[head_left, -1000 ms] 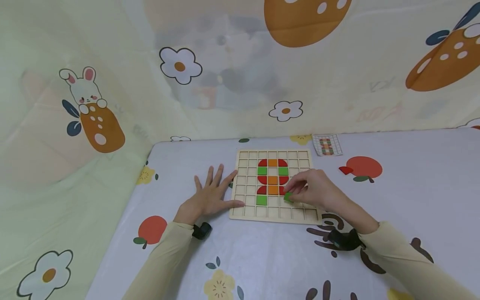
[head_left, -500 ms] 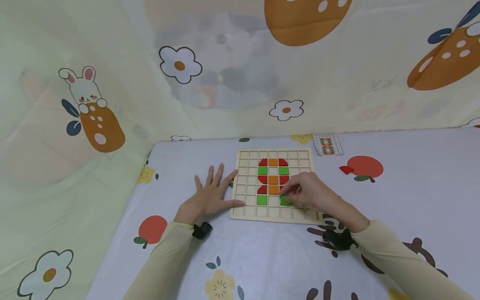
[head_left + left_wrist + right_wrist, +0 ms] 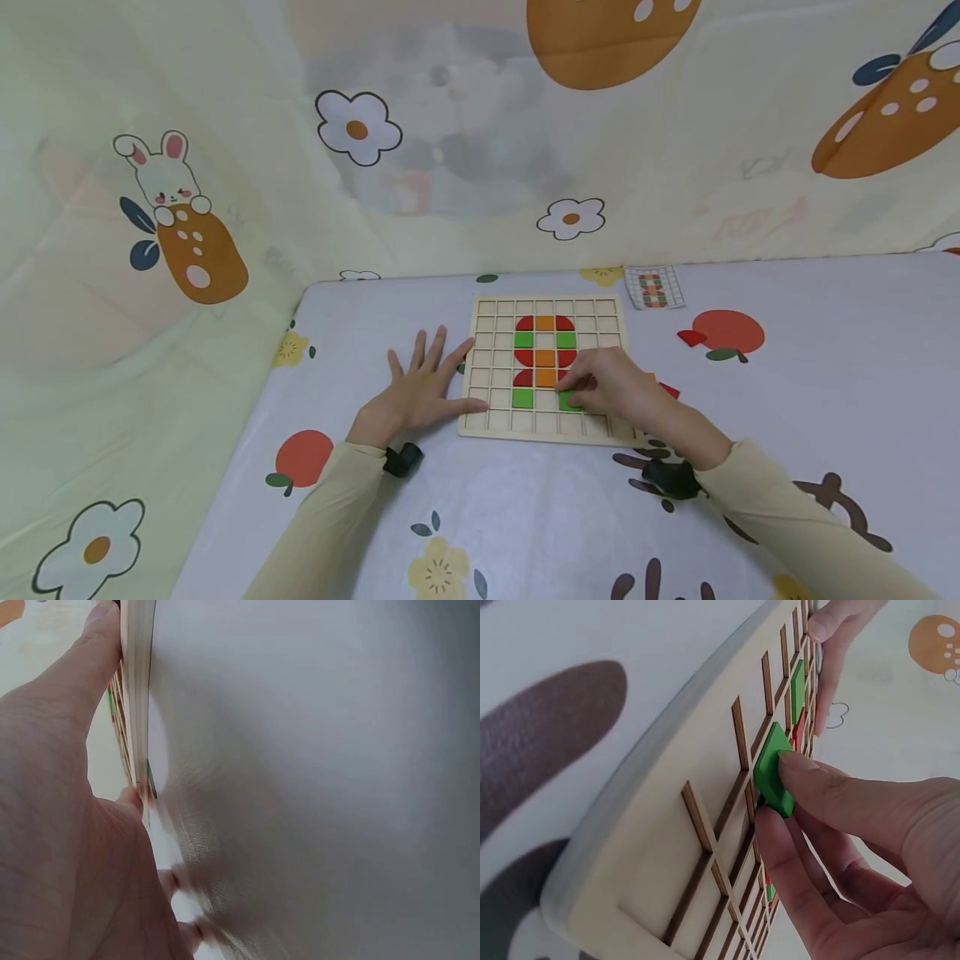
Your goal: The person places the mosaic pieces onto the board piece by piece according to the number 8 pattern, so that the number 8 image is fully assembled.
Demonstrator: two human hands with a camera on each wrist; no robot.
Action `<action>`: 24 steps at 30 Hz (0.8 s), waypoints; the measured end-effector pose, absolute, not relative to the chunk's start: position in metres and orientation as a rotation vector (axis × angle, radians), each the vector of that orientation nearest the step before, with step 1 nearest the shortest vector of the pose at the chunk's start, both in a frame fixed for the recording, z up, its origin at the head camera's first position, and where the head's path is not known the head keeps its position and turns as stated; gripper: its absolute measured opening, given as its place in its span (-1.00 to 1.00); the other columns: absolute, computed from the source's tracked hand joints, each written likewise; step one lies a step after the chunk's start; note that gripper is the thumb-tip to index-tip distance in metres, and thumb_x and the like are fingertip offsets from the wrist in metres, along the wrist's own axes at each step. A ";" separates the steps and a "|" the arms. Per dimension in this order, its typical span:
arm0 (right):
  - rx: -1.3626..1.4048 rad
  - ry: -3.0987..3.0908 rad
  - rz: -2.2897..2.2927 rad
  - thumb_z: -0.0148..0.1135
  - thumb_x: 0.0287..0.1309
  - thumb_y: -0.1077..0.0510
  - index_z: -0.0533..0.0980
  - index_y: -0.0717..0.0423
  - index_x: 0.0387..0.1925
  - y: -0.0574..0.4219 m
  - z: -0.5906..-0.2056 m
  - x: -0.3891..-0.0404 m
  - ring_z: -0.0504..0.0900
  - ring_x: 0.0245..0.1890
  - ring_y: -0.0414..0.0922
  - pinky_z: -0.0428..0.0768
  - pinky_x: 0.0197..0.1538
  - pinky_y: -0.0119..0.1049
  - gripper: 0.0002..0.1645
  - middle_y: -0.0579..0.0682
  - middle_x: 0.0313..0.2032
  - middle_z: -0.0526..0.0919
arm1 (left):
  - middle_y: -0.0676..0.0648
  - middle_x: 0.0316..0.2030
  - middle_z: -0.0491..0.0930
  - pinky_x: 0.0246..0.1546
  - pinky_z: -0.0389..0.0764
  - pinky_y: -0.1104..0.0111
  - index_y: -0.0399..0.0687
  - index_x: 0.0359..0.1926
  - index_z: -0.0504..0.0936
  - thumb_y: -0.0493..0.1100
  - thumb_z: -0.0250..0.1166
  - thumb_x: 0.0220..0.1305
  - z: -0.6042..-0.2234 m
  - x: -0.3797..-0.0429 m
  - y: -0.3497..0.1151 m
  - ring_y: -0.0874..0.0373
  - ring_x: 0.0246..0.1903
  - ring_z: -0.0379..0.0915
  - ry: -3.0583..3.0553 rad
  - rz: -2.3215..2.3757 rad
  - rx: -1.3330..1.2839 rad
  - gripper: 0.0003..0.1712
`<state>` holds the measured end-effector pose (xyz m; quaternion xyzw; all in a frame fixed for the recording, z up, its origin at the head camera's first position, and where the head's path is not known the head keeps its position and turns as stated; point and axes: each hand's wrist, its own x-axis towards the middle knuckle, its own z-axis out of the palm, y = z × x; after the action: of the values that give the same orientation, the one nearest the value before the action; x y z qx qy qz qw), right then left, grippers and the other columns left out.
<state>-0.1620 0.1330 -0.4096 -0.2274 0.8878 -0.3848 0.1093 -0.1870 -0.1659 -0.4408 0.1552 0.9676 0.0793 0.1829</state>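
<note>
A wooden grid board [image 3: 495,425] lies on the table, with red, orange and green tiles set in its middle columns. My right hand [image 3: 618,387] is over the board's lower right part. Its thumb and fingers pinch a green square tile [image 3: 774,771], which looks slightly tilted at its cell in the right wrist view. To the left of it, across one bare cell, another green square tile [image 3: 522,398] sits in the grid. My left hand [image 3: 420,392] lies spread at the board's left edge, its thumb and index fingertip touching the frame.
A small pattern card [image 3: 654,288] lies behind the board's right corner. A red quarter-round tile [image 3: 691,338] rests on the tablecloth's printed apple. A red piece [image 3: 670,390] and an orange piece [image 3: 650,377] show beside my right forearm. A patterned cloth wall [image 3: 450,242] rises behind the table.
My right hand has moved slightly left with the green square tile, onto the cell below the red tile. Red and orange pieces have come into sight behind the right wrist. The left hand stays still.
</note>
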 end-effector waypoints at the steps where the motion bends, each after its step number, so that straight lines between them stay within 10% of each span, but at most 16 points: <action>1: -0.675 2.616 -1.123 0.52 0.11 0.40 0.81 0.25 -0.21 0.133 -0.409 -0.161 0.62 -0.17 -0.01 0.71 -0.16 -0.31 -0.83 0.04 -0.23 0.76 | -0.20 0.67 -0.47 0.36 -0.47 -0.51 0.37 0.71 -0.20 0.59 0.15 0.26 -0.441 -0.187 -0.166 -0.31 0.60 -0.69 2.727 0.224 0.438 0.20; 24: -0.655 2.758 -1.087 0.45 0.24 0.32 0.76 0.24 -0.09 0.165 -0.398 -0.153 0.67 -0.21 -0.08 0.73 -0.10 -0.21 -0.80 -0.01 -0.21 0.78 | -0.21 0.67 -0.43 0.36 -0.45 -0.52 0.34 0.71 -0.13 0.57 0.18 0.25 -0.438 -0.186 -0.166 -0.31 0.61 -0.65 2.728 0.263 0.445 0.19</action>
<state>-0.1531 0.1653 -0.3980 -0.2153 0.9072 -0.3577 0.0528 -0.1857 -0.1658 -0.4378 0.1578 0.9662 0.0932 0.1813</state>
